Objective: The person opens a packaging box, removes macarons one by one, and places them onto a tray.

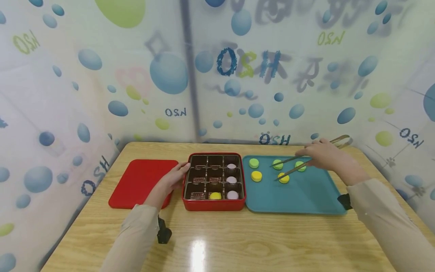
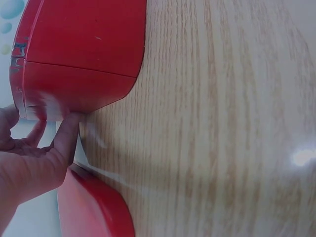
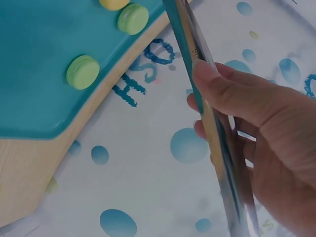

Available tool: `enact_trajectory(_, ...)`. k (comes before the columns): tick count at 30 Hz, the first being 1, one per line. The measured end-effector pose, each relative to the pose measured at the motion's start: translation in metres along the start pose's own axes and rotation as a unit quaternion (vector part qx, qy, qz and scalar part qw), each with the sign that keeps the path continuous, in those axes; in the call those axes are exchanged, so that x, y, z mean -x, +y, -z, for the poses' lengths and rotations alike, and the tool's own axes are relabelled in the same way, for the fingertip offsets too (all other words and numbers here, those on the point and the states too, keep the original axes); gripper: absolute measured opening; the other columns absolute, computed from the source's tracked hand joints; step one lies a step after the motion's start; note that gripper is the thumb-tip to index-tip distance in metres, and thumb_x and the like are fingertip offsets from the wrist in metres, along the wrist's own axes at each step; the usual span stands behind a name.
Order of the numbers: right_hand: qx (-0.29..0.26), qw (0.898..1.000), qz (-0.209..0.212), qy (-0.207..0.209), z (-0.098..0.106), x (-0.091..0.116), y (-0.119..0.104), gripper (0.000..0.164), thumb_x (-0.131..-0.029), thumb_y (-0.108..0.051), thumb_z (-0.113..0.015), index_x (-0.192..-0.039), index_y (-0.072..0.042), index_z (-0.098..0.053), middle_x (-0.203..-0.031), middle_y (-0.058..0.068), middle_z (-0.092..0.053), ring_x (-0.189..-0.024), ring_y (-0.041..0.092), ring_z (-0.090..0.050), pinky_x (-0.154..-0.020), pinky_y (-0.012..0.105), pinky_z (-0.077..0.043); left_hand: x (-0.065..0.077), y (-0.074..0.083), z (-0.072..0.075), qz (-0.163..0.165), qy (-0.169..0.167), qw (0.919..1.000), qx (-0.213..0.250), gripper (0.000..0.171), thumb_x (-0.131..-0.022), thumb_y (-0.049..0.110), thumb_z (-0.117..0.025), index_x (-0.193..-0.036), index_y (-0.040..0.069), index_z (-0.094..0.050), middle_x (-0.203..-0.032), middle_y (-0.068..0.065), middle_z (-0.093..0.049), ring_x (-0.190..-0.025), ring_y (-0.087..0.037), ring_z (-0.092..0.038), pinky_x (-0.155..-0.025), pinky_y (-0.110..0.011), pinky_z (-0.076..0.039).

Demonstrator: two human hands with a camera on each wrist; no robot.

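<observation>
My left hand rests against the left side of an open red box, fingertips at its rim; in the left wrist view the fingers touch its outer wall. A dark divided insert fills the box. Its right column holds three pale purple macarons, and a yellow macaron sits in the front middle compartment. My right hand grips metal tongs over the blue tray. The tong arms are spread, tips by a green macaron and a yellow macaron.
Two more green macarons and another yellow macaron lie on the tray, which stands right beside the box. A flat red lid lies left of the box. Behind the wooden table hangs a patterned curtain.
</observation>
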State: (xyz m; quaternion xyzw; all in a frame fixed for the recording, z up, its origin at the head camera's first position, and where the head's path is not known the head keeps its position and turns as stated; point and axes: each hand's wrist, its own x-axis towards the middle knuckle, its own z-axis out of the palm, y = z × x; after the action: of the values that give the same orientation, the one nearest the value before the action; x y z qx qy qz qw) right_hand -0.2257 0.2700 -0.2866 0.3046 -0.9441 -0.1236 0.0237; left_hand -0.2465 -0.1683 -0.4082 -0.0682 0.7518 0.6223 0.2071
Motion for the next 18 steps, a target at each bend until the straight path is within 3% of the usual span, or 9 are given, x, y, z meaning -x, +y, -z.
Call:
enact_trajectory(9,-0.03,1.0,0.002,-0.002,0.01,-0.009,-0.01,0.041,-0.075,-0.018,-0.073,-0.115,-0.017,-0.064,-0.109,0.011,-0.064,-0.088,0.029,-0.057,-0.071,0.043,-0.041,0.0,0.001,-0.001,0.001,0.001,1.0,0.009,0.058,-0.099,0.036,-0.032,-0.146,0.009,-0.011,-0.137,-0.026,-0.039,-0.129,-0.036,-0.037,-0.103,-0.052,-0.034)
enact_trajectory(18,-0.017,0.998,0.034,0.045,0.015,-0.014,-0.021,0.043,-0.074,-0.021,-0.074,-0.115,-0.016,-0.063,-0.095,0.006,-0.063,-0.083,0.026,-0.056,-0.071,0.041,-0.043,0.0,0.001,0.0,0.008,0.008,0.9999,0.001,0.059,-0.099,0.038,-0.033,-0.147,0.011,-0.012,-0.136,-0.024,-0.041,-0.126,-0.033,-0.04,-0.101,-0.052,-0.036)
